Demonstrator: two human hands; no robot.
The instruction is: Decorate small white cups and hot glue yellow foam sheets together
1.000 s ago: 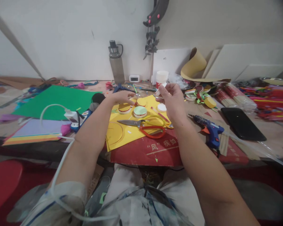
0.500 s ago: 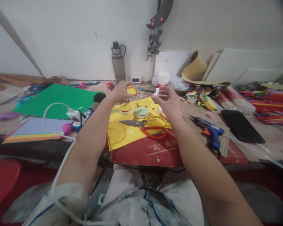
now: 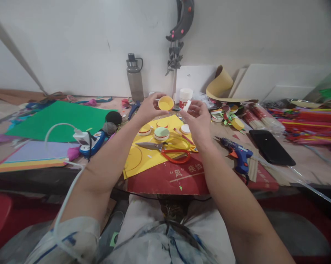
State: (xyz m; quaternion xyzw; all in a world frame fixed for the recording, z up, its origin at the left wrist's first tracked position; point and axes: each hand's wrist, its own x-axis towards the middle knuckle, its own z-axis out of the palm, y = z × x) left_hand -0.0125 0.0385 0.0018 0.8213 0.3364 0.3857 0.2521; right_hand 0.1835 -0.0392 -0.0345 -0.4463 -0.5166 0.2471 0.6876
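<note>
1 grey bottle stands upright; 1 dark ornament, perhaps a crescent, hangs.

I saw both arms extended forward, the left forearm aimed at one o'clock, the right forearm at eleven. The left hand gripped, fingers curved toward three; the right hand pinched, thumb toward ten.

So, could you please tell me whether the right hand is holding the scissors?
No, the right hand pinches a small white piece, while the scissors lie untouched across the yellow paper.
</note>
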